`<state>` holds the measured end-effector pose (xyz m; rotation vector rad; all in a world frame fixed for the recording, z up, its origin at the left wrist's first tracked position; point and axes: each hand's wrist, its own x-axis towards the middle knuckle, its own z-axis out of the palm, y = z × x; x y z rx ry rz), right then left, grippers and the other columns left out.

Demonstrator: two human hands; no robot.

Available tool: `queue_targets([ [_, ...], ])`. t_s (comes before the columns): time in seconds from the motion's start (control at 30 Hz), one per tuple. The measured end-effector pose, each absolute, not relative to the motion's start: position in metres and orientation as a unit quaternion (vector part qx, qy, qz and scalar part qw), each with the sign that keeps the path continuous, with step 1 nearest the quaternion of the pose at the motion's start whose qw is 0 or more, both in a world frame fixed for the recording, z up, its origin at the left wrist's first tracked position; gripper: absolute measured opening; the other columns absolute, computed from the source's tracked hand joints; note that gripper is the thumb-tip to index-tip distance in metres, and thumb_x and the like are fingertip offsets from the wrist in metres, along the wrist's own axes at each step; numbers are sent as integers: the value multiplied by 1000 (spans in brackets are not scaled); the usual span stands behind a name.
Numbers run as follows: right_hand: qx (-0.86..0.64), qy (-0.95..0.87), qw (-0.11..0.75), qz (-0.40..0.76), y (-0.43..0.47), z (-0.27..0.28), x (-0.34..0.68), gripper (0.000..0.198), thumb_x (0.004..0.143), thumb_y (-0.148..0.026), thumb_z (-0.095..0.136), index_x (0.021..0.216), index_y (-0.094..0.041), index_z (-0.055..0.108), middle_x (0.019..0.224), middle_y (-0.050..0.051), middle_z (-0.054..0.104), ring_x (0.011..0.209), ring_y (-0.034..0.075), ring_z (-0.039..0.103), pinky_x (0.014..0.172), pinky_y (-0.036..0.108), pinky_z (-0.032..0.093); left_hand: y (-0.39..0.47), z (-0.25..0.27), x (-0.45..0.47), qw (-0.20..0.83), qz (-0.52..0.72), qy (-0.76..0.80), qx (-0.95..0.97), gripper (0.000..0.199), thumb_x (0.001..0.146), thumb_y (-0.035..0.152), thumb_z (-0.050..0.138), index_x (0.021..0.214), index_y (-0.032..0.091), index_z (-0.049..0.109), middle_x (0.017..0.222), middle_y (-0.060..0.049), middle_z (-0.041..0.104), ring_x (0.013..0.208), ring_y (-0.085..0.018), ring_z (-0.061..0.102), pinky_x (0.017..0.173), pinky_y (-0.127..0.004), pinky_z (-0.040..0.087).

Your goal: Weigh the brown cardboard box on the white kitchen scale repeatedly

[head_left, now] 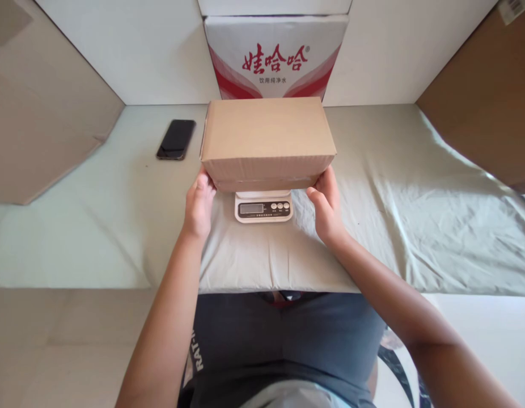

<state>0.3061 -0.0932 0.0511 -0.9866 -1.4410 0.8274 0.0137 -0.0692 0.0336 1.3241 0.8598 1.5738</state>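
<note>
A closed brown cardboard box (269, 129) is over a small white digital scale (263, 211), hiding the scale's platform. Whether the box rests on the platform or is held just above it, I cannot tell. The scale's display and its round buttons show in front of the box. My left hand (198, 204) grips the box's near left corner, its fingers tucked behind and under the edge. At the near right corner, my right hand (326, 207) holds the box with the thumb in front and the other fingers partly hidden.
A black smartphone (176, 139) lies left of the box on the pale green cloth (373, 226). Behind stands a white and red printed carton (275, 51) against white panels. Large brown cartons flank the cloth at left (45, 113) and right (487, 102). The cloth's front edge is near my legs.
</note>
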Motion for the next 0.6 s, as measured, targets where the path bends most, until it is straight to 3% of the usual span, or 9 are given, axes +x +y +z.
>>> queue_targets([
  [0.27, -427, -613, 561, 358, -94, 53, 302, 74, 99, -74, 59, 161, -35, 52, 168, 11, 66, 157, 39, 62, 136, 63, 55, -71, 35, 18, 440, 636, 353, 527, 74, 97, 88, 72, 147, 34, 84, 170, -8, 71, 174, -42, 51, 147, -60, 39],
  [0.37, -436, -612, 557, 354, -89, 48, 307, 81, 98, -79, 59, 167, -36, 50, 174, 10, 62, 166, 40, 55, 140, 64, 50, -70, 34, 15, 437, 636, 356, 527, 74, 96, 88, 73, 148, 35, 84, 173, -7, 68, 175, -41, 48, 148, -59, 38],
  [0.5, -475, -542, 607, 335, -71, 39, 335, 92, 98, -81, 55, 177, -37, 41, 191, 7, 43, 182, 40, 38, 148, 67, 39, -57, 24, -7, 380, 667, 383, 514, 78, 96, 91, 70, 160, 46, 74, 192, 7, 44, 187, -32, 20, 153, -51, 22],
  [0.6, -515, -480, 624, 338, -55, 32, 359, 88, 101, -77, 50, 178, -36, 42, 193, 8, 41, 184, 38, 36, 151, 66, 34, -39, 7, -23, 346, 680, 419, 492, 74, 104, 93, 54, 166, 55, 65, 195, 16, 34, 188, -25, 8, 154, -48, 16],
])
